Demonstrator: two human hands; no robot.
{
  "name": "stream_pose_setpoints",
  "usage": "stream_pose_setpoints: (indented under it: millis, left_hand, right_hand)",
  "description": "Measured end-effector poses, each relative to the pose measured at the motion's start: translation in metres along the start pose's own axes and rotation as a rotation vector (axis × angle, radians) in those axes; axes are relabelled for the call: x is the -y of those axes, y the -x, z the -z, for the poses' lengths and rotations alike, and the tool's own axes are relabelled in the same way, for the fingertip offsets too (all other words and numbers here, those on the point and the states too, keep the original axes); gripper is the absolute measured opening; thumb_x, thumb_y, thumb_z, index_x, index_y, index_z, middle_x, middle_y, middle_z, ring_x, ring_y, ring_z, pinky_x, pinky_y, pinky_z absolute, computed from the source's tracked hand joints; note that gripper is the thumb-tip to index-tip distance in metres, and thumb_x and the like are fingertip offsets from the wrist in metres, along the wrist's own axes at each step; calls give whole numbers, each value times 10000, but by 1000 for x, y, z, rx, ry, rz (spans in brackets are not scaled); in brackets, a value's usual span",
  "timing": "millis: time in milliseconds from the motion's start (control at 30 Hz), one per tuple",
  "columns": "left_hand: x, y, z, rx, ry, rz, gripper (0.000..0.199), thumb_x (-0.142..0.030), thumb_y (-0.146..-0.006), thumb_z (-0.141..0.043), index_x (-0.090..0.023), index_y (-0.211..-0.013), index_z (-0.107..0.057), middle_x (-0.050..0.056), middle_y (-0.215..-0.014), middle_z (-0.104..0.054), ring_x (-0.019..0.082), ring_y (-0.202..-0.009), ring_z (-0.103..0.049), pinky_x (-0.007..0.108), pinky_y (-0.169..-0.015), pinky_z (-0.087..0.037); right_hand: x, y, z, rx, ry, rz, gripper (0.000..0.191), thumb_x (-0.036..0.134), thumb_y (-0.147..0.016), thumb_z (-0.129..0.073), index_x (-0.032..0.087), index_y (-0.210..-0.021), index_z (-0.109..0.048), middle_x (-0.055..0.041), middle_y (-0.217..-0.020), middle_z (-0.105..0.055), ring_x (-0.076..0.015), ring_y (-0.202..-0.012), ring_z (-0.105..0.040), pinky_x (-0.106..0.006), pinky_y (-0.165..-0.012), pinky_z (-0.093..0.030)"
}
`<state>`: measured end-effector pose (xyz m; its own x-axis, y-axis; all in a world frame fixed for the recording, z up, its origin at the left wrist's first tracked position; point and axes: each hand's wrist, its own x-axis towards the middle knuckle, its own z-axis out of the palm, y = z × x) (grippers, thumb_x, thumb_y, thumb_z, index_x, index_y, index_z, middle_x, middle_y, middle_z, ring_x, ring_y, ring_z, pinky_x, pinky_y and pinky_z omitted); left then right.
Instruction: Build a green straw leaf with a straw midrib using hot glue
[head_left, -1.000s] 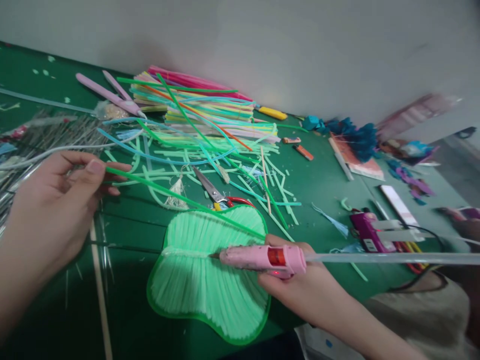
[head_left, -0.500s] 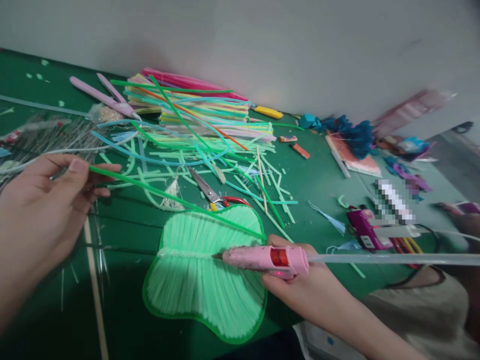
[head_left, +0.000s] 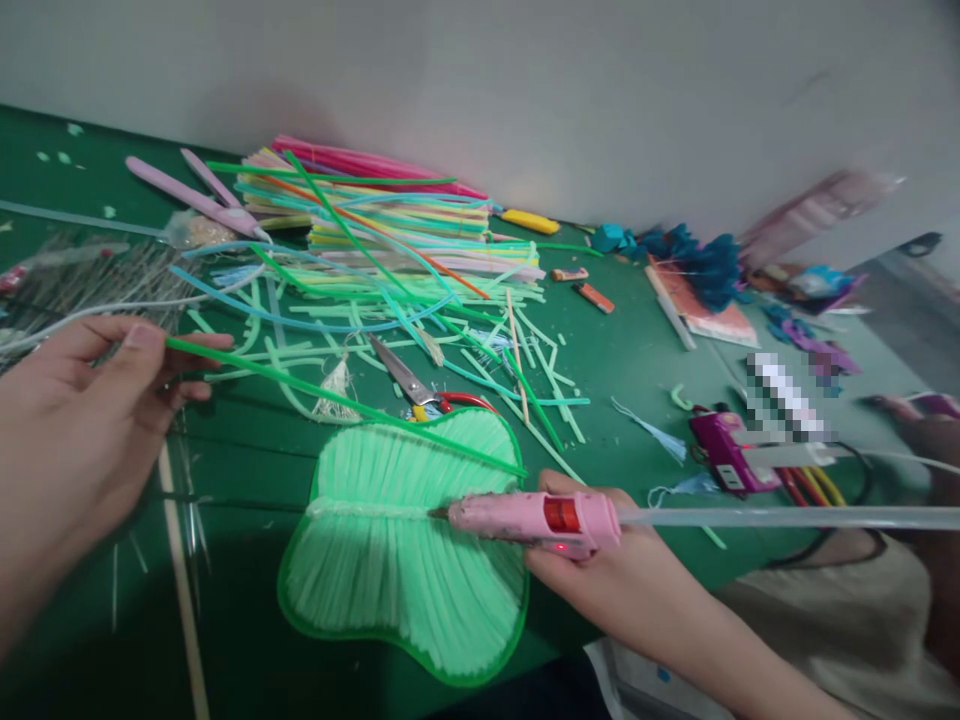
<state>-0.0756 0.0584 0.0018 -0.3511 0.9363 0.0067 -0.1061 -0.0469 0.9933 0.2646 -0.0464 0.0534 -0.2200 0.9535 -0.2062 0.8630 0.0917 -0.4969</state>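
Note:
Between thumb and fingers, my left hand (head_left: 101, 420) pinches one end of a long green pipe cleaner (head_left: 337, 405). It slants down to the right, its far end close to my right hand (head_left: 592, 555); whether those fingers touch it I cannot tell. My right hand is wrapped round a pink hot glue gun (head_left: 502, 518) with a glue stick in its back. The gun's nozzle points left, over the middle seam of a light green, leaf-shaped piece (head_left: 405, 590) made of pipe cleaners with a darker green edge. This piece lies on the green table.
Bundles of coloured pipe cleaners (head_left: 397, 230) and cut pieces lie behind. Scissors (head_left: 409, 375) rest just past the leaf shape, a pink hair straightener (head_left: 187, 195) at back left. A purple glue gun (head_left: 731, 455) lies to the right, near another person's hand (head_left: 907, 420).
The view has shifted slightly, so most things sit a little further left. Both hands keep their hold on the pipe cleaner and the glue gun, with the nozzle still over the seam.

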Motion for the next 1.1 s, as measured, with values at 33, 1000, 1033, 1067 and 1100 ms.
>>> stream_pose_setpoints:
  millis: [33, 1000, 1033, 1067, 1100]
  left_hand:
    - [1, 0, 0, 3, 0, -9, 87, -235, -834, -708, -204, -853, -628, 62, -918, -719, 152, -775, -665, 198, -623, -546]
    - [3, -2, 0, 4, -8, -34, 71, -215, -810, -713, -210, -802, -643, 31, -844, -711, 148, -756, -659, 208, -613, -545]
    - [3, -3, 0, 6, -9, -31, 69, -213, -814, -709, -209, -798, -642, 28, -837, -712, 147, -755, -661, 208, -619, -545]
    - [3, -3, 0, 8, -8, -29, 71, -213, -815, -709, -208, -796, -641, 27, -830, -712, 149, -757, -665, 210, -626, -547]
    - [4, -4, 1, 6, -7, -29, 74, -215, -814, -713, -205, -799, -641, 27, -826, -710, 151, -762, -668, 212, -632, -549]
  right_hand:
    - [-1, 0, 0, -3, -1, 3, 233, 62, -668, -459, 236, -647, -305, 63, -605, -413, -88, -492, -391, -229, -462, -261]
    - [-10, 13, 7, -10, -54, -94, 151, 84, -727, -488, 224, -672, -492, 34, -634, -579, -118, -532, -551, -215, -492, -420]
    - [-10, 13, 8, -13, -63, -91, 156, 77, -727, -491, 222, -673, -507, 32, -641, -586, -118, -537, -555, -215, -496, -424]
    - [-10, 13, 8, -19, -70, -85, 162, 69, -723, -494, 222, -672, -518, 32, -643, -588, -118, -540, -557, -213, -499, -428]
    - [-10, 13, 9, -24, -74, -79, 169, 62, -719, -498, 222, -671, -525, 35, -640, -587, -116, -539, -556, -211, -502, -430]
